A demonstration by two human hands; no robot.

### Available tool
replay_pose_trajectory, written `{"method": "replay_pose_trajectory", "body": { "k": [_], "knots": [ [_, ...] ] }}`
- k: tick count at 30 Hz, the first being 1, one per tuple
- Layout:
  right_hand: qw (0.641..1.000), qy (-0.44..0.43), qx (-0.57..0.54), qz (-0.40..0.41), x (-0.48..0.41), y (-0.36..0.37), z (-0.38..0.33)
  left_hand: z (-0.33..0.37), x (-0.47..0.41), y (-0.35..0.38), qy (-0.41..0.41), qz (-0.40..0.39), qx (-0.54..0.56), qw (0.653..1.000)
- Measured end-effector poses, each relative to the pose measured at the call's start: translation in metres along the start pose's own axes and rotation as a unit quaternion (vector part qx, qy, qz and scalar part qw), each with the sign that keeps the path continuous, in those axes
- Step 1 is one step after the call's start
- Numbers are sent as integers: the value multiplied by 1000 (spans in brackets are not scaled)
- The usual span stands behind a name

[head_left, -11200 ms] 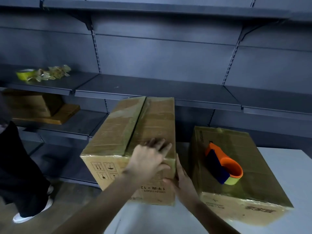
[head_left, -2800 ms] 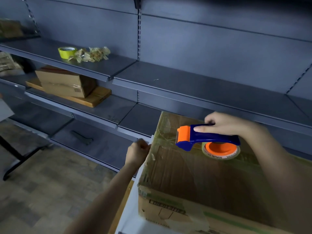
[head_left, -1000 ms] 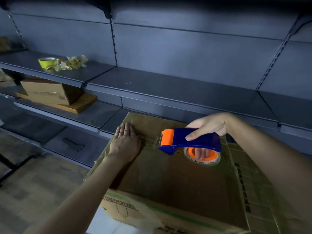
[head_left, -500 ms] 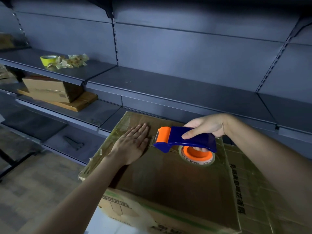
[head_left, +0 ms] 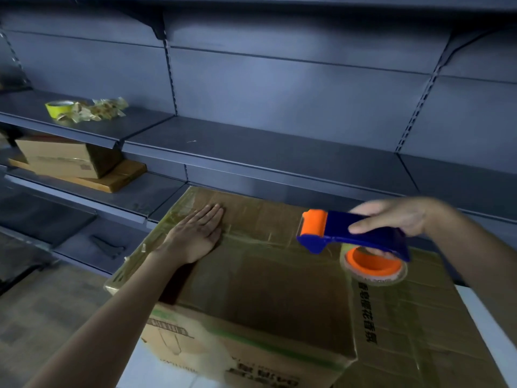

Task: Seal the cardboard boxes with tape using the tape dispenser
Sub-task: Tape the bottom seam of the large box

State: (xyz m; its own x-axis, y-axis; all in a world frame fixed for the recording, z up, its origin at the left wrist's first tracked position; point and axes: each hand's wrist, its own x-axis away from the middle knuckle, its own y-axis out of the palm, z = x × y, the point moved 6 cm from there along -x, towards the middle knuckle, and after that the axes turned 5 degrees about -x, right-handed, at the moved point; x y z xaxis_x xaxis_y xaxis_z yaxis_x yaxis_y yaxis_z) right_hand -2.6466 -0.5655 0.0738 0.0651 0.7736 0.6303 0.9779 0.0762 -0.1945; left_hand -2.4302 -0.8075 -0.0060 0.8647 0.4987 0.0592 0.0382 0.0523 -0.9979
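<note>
Left hand (head_left: 195,233) lies flat on the cardboard box (head_left: 265,289) near its far left corner. Right hand (head_left: 397,217) grips the tape dispenser (head_left: 355,236) near the right edge. Taping looks under way; next comes a straight pull.

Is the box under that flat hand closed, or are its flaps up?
Closed. The cardboard box top lies flat, the left hand spread on it, shiny tape strips across it.

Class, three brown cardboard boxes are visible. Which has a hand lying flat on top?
The middle brown cardboard box, beneath the flat left hand. No hand lies on the right-hand box with printed characters or the box on the left shelf.
</note>
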Motion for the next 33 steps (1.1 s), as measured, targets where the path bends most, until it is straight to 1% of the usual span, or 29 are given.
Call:
{"method": "replay_pose_trajectory", "body": {
  "k": [3,5,6,9,11,15,18,23,26,30,33],
  "knots": [
    [1000,6,17,-12,-6,12,9,8,-5,1,-49,-46,-21,998],
    [1000,3,3,-11,-4,13,11,20,-6,-3,-69,-46,-38,996],
    [1000,3,-3,-11,-2,13,12,33,-6,-6,-53,-33,-39,997],
    [1000,6,6,-9,-2,15,13,83,0,-7,42,17,-4,999],
    [1000,7,10,-12,-5,16,11,98,3,-4,64,45,-14,997],
    [1000,9,3,-16,-9,20,6,90,5,0,69,45,-19,996],
    [1000,9,-8,-22,-17,29,0,77,5,2,92,44,-25,994],
    [999,-13,-28,-34,-45,54,-21,26,10,4,89,34,-30,995],
    [999,-16,-35,-36,-54,61,-30,11,7,6,85,31,-28,996],
    [1000,-7,0,-22,-41,45,-9,11,6,6,87,36,-15,995],
    [1000,-6,2,-22,-31,37,12,12,4,5,83,30,-16,996]
  ]
}}
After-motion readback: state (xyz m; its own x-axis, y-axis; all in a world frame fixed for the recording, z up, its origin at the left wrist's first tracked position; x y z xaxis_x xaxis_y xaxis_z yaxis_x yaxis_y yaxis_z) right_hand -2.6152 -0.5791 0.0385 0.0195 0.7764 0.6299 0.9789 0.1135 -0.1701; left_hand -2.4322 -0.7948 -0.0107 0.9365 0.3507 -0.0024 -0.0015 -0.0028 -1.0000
